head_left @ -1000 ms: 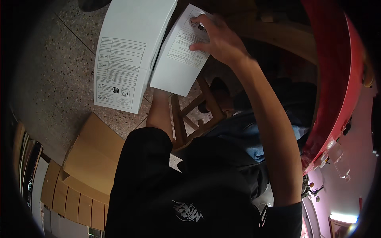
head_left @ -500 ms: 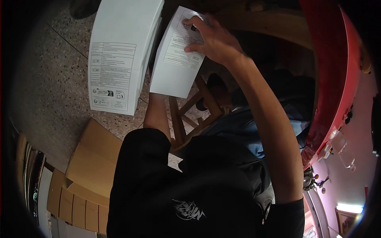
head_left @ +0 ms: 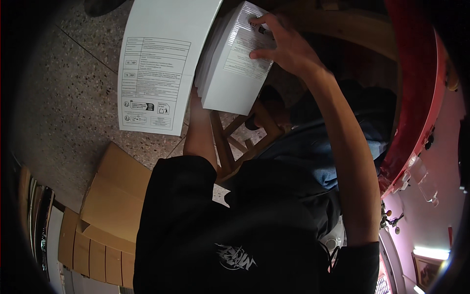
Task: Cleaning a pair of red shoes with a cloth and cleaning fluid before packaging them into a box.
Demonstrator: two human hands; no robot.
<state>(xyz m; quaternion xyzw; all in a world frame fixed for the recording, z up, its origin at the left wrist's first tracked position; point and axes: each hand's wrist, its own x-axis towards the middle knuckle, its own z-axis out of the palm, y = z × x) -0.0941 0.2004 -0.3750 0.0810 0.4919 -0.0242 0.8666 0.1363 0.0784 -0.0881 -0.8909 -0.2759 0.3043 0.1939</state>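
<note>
A tall white printed panel [head_left: 156,83] with a table of small text stands upright at the upper left. Beside it, a stack of white printed cards [head_left: 230,90] shows several layered edges along its left side. My right hand [head_left: 289,49] holds this stack at its upper right, with thumb and index finger spread across the printed face. Its other fingers are partly hidden at the stack's edge. From below, my left forearm [head_left: 199,132] reaches up behind the panel and the stack, which hide my left hand and its fingers.
Below the stack is a wooden stool frame [head_left: 230,142] on a speckled floor [head_left: 63,103]. At lower left stands an open cardboard box [head_left: 117,186]. A curved red edge [head_left: 421,108] runs down the right side, and blue cloth [head_left: 323,164] lies near my right forearm.
The panel and the stack have shifted right and slightly up in the picture, together with my right hand. The stack has turned, so its layered left edges now show.
</note>
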